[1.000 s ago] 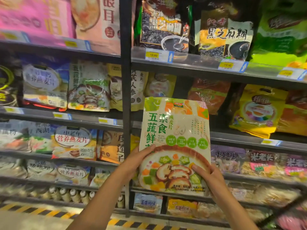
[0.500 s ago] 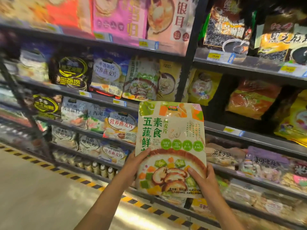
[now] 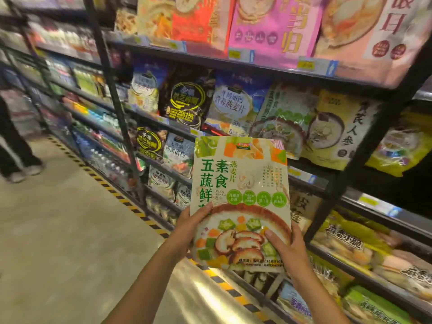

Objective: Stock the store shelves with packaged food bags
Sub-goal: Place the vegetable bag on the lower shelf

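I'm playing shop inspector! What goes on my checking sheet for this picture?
Surface: dark metal shelves, packed with food bags.
Job's things: oatmeal bag held upright before the shelves; a look-alike bag stands on the shelf behind.
Clutter: nothing seen.
Hands: left hand and right hand grip the bag's lower sides, thumbs in front.
Cables: nothing seen.
Surroundings: striped floor tape; another person's legs far left.

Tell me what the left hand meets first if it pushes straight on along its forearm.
The left hand grips the green oatmeal bag, so the bag leads. Going up and right on that line, the bag would probably reach the shelf edge with its price tags first, though depth is unclear.
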`<state>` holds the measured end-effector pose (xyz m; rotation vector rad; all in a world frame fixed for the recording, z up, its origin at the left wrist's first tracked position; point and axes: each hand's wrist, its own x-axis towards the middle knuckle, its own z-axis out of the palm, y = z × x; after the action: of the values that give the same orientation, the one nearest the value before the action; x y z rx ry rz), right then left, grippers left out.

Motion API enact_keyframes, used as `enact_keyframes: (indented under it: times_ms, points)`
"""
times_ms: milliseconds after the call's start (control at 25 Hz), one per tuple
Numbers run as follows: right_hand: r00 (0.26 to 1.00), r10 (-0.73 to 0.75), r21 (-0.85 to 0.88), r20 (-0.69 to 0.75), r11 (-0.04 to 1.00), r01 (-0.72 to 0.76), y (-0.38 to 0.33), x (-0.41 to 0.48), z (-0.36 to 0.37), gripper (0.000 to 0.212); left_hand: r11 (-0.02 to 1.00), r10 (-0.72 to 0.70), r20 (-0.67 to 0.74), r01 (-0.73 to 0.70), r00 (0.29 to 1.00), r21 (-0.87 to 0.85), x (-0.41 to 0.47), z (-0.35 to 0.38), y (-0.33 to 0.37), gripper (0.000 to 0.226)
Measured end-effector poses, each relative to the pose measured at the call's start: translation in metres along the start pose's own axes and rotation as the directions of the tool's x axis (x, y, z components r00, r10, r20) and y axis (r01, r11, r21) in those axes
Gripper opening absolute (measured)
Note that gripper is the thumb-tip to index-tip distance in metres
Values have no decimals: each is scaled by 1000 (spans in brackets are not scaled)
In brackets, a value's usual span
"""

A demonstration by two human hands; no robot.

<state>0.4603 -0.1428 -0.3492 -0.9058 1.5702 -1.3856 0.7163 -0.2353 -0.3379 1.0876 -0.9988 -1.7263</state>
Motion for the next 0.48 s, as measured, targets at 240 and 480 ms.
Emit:
enact_keyframes:
  times_ms: [240,480]
  points:
    - [992,-26,10,124,1000,25,2,67,83,117,997,58,-150,-51,987,52,42,-64,38,69]
    - [991,-24,37,135,999,19,-11,109,93,91,995,84,-104,-77,991,67,92,-61,52,55]
